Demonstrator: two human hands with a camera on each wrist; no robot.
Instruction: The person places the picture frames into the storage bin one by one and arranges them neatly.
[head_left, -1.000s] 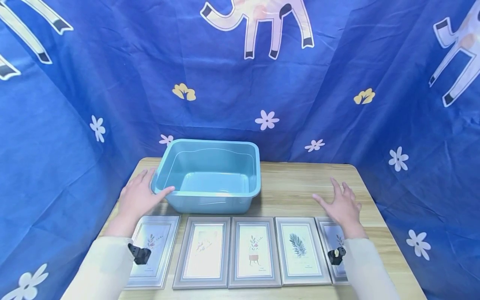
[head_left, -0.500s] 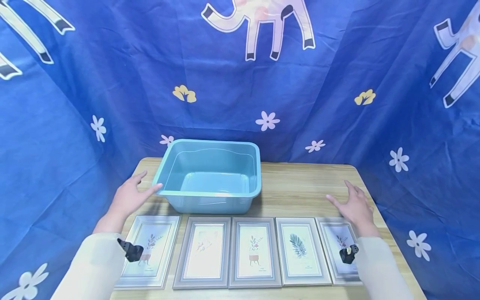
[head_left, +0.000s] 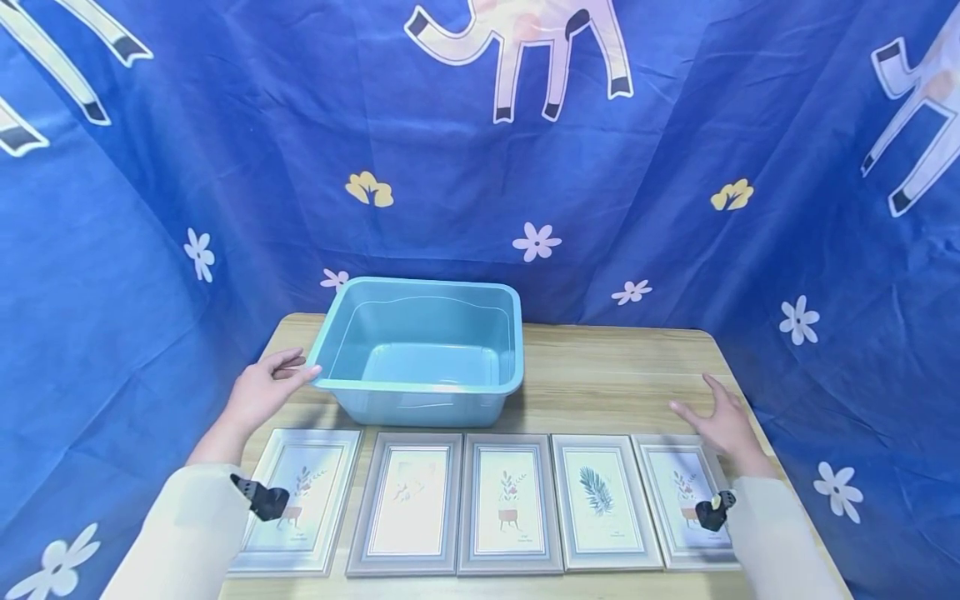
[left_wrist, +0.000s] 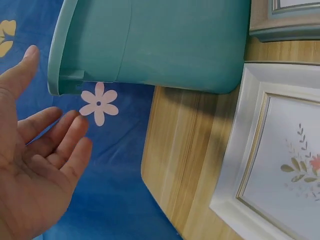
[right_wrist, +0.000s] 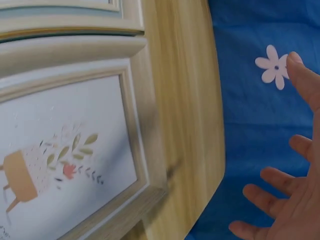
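Note:
A light blue plastic basin (head_left: 429,407) stands at the back left of the table. My left hand (head_left: 262,396) is at its left front corner, the thumb tip overlapping the rim in the head view. In the left wrist view this hand (left_wrist: 45,165) holds nothing, its fingers loosely bent beside the basin (left_wrist: 165,45). My right hand (head_left: 727,425) hovers over the table's right side, thumb and fingers spread, holding nothing. Below it lies the rightmost picture frame (head_left: 678,542), with a potted plant print. The leftmost picture frame (head_left: 335,500) lies in front of my left hand.
Between those two lie a pale-print picture frame (head_left: 363,508), a potted-plant picture frame (head_left: 504,569) and a leaf-print picture frame (head_left: 611,560), all in one row along the front. Blue printed cloth (head_left: 450,217) surrounds the wooden table (head_left: 600,367) at back and sides.
My left hand has drawn back left from the basin's rim, its fingers coming closer together. My right hand has moved right and toward me. The basin and picture frames stay where they were.

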